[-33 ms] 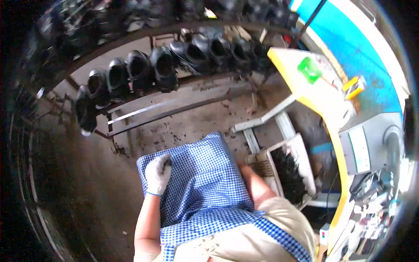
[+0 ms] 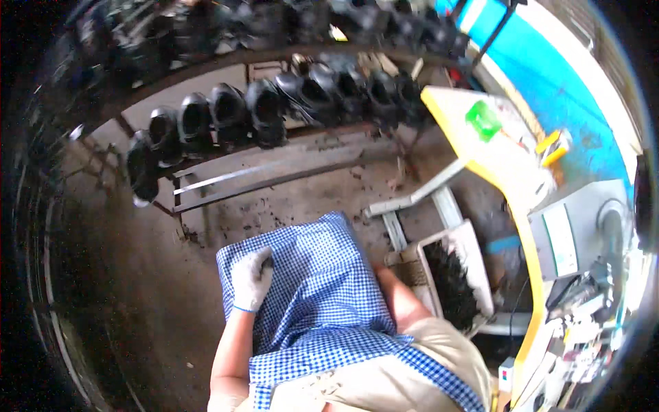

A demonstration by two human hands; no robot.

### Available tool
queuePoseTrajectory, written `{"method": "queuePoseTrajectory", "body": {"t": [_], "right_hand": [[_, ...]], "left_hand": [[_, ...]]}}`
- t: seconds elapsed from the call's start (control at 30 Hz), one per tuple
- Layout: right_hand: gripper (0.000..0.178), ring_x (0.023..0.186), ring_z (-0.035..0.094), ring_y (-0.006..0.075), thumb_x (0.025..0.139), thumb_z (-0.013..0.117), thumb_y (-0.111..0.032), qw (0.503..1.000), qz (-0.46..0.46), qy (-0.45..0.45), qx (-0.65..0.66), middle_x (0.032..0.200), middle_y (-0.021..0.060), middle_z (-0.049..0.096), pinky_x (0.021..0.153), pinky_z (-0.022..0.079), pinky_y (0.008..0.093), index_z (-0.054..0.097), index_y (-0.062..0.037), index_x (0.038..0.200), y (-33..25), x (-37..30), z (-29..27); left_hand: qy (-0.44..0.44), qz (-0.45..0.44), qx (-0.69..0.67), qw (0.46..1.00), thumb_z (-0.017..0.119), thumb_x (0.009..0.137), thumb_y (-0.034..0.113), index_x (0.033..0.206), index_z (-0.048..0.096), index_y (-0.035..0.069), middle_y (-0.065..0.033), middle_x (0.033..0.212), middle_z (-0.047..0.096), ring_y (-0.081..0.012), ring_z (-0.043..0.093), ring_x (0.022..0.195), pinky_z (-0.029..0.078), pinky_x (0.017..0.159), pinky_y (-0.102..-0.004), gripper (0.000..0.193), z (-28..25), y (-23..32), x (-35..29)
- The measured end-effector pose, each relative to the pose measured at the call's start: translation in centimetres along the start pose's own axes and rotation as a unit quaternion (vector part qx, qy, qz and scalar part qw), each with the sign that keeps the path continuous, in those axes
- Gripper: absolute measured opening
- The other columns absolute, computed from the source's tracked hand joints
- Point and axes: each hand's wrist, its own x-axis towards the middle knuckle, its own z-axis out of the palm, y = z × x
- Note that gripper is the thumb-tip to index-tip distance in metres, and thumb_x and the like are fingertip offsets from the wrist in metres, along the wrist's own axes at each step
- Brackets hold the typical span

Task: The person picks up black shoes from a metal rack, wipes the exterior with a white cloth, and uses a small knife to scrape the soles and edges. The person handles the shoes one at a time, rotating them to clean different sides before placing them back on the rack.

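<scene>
My left hand [image 2: 251, 280], in a whitish work glove with a blue cuff edge, rests closed on the left side of a blue-and-white checked apron [image 2: 319, 264]. Its fingers are curled in, and a dark patch shows by the fingertips. Whether anything is inside the grip cannot be made out. The apron spreads over my lap. My right hand is out of sight. A bare limb [image 2: 405, 301] below beige cloth shows at the apron's right edge, and its far end is hidden behind the apron.
Black shoes [image 2: 266, 110] line a metal rack [image 2: 274, 180] ahead, with more above. To the right, a white bin [image 2: 486, 292] of dark scraps stands beside a yellow-edged workbench [image 2: 523, 233]. On the bench are a green container [image 2: 484, 121] and a grey machine [image 2: 583, 216].
My gloved left hand has turned slightly on the apron and stays closed. The rack and shoes appear a little lower and farther right as the view shifts.
</scene>
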Motion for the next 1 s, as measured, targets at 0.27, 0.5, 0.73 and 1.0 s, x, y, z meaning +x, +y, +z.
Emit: {"method": "queuePoseTrajectory", "body": {"t": [0.27,0.5,0.73,1.0], "right_hand": [[0.037,0.075,0.065,0.0198,0.091,0.063,-0.032,0.970,-0.030,0.077,0.230,0.086,0.0075,0.070,0.063,0.049,0.0372,0.067,-0.0026,0.113,0.5,-4.1,-4.4],[0.017,0.039,0.038,0.0079,0.094,0.063,-0.021,0.843,-0.115,0.253,0.461,0.058,0.0017,0.057,0.037,0.029,0.0245,0.066,-0.0057,0.087,-15.2,-7.0,-13.3],[0.015,0.045,0.042,0.0046,0.093,0.064,-0.022,0.839,-0.264,0.226,0.419,0.060,-0.0011,0.058,0.042,0.030,0.0224,0.066,-0.0075,0.089,-25.7,-6.5,-17.8],[0.019,0.051,0.047,0.0052,0.094,0.063,-0.023,0.890,-0.226,0.120,0.378,0.065,-0.0003,0.062,0.048,0.036,0.0225,0.068,-0.0040,0.092,-24.9,-2.4,-13.9]], "left_hand": [[-0.130,0.027,-0.060,0.989,0.065,0.074,0.013,0.116,0.067,0.009,-0.0162,0.106,0.069,-0.0317,0.067,0.097,0.053,0.085,-0.0395,0.042,-2.6,2.6,-9.6],[-0.116,-0.096,-0.212,0.966,0.060,0.087,0.012,0.124,0.063,0.008,-0.0119,0.118,0.068,-0.0240,0.065,0.108,0.049,0.095,-0.0326,0.037,-3.1,3.5,-11.1],[-0.054,-0.141,-0.255,0.955,0.058,0.091,0.008,0.127,0.060,0.003,-0.0118,0.120,0.066,-0.0179,0.062,0.109,0.047,0.097,-0.0294,0.037,-4.4,3.9,-8.6],[0.027,-0.070,-0.290,0.954,0.050,0.088,-0.001,0.125,0.060,0.000,-0.0116,0.122,0.064,-0.0190,0.059,0.113,0.046,0.099,-0.0309,0.038,-11.5,3.4,0.6]]}}
